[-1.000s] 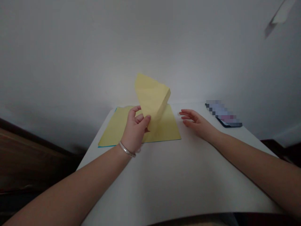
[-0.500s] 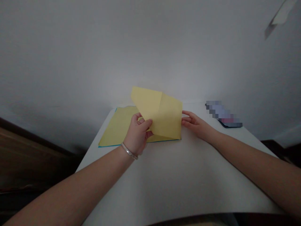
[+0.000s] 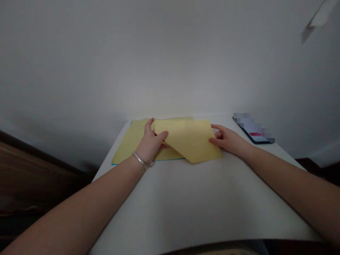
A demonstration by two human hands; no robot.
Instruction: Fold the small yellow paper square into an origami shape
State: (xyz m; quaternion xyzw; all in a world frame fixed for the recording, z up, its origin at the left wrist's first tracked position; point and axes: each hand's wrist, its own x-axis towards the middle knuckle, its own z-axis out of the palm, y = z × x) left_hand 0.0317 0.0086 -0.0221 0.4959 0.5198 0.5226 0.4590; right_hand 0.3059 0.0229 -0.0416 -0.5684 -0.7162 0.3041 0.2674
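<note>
1. Left hand (image 3: 151,142), fingers parted, rests on the folded yellow paper (image 3: 189,140), not clearly gripping it.
2. Right hand (image 3: 228,140), loosely open, touches its right edge.
3. The paper lies on a yellow sheet (image 3: 132,145) on the bench (image 3: 202,202).
4. Lifting either hand could let the fold spring open or the paper slide.

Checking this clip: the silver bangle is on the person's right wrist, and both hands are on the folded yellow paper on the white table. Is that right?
Not quite: the silver bangle is on the left wrist, not the right, as the head view shows, just behind the left hand. The rest holds: that hand and the right hand are on the folded yellow paper on the white table.
</note>
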